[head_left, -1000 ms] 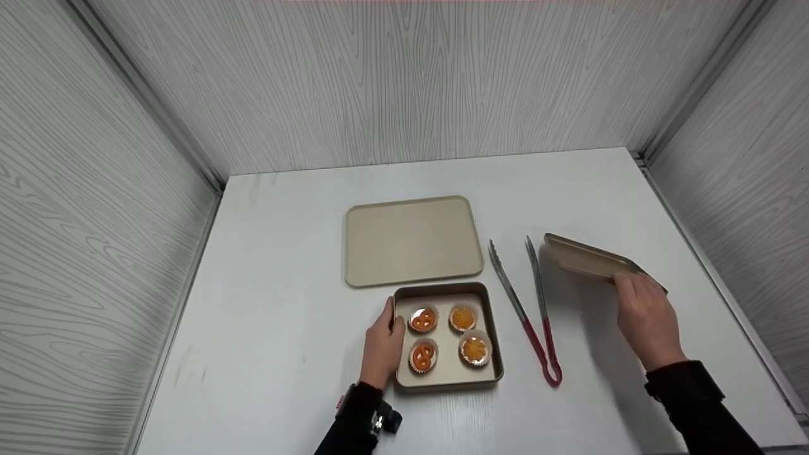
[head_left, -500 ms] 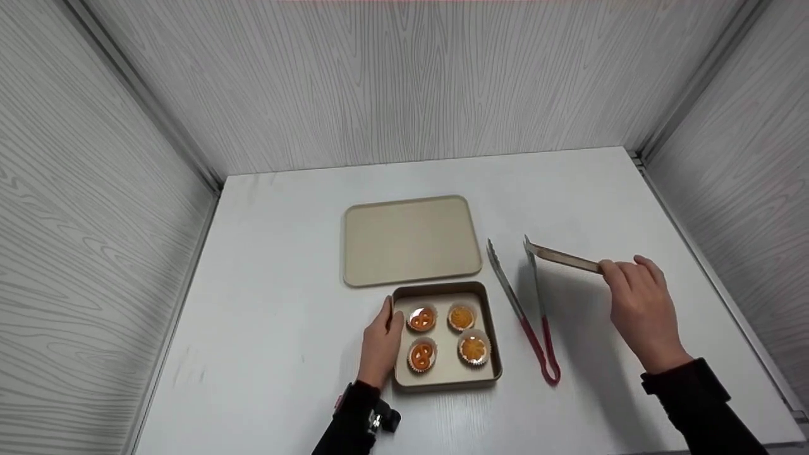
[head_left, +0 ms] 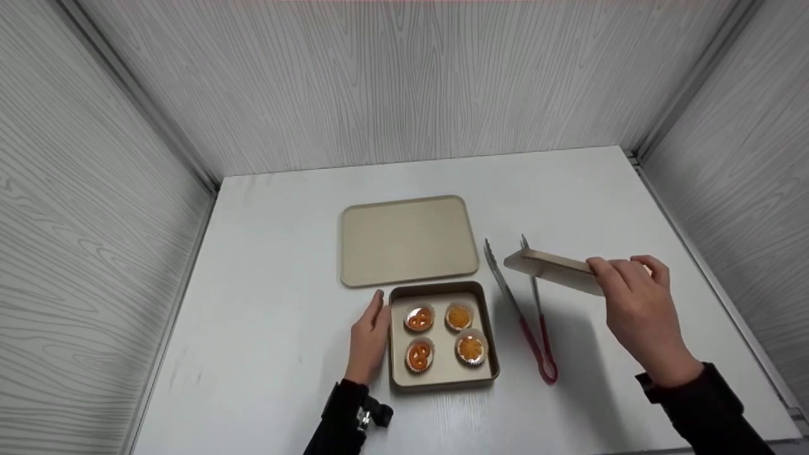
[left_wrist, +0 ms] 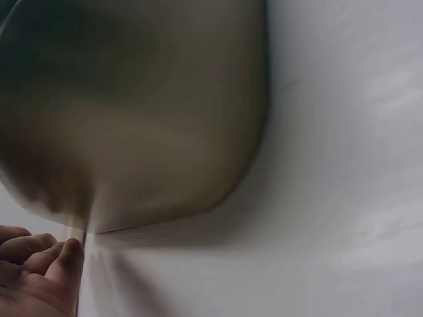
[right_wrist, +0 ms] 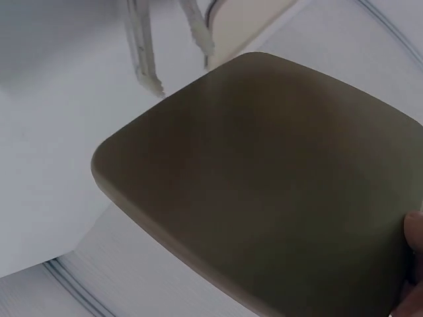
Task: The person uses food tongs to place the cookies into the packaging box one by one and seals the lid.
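A square tan baking pan (head_left: 490, 354) sits near the table's front and holds several small orange tarts (head_left: 419, 319) in paper cups. My left hand (head_left: 368, 335) lies against the pan's left wall with fingers straight; the left wrist view shows the pan's outer side (left_wrist: 152, 119) close up and fingertips (left_wrist: 39, 264). My right hand (head_left: 635, 303) grips a flat tan lid (head_left: 556, 268), held in the air over the tongs; its underside (right_wrist: 264, 191) fills the right wrist view.
Red-handled metal tongs (head_left: 528, 322) lie right of the pan, partly under the lifted lid. A flat tan tray (head_left: 407, 240) rests behind the pan. Grey panelled walls close off the white table (head_left: 265, 303) on three sides.
My right hand has lifted the tan lid off the table's right side and carried it leftward, over the tongs. My left hand has shifted slightly back along the pan's left wall.
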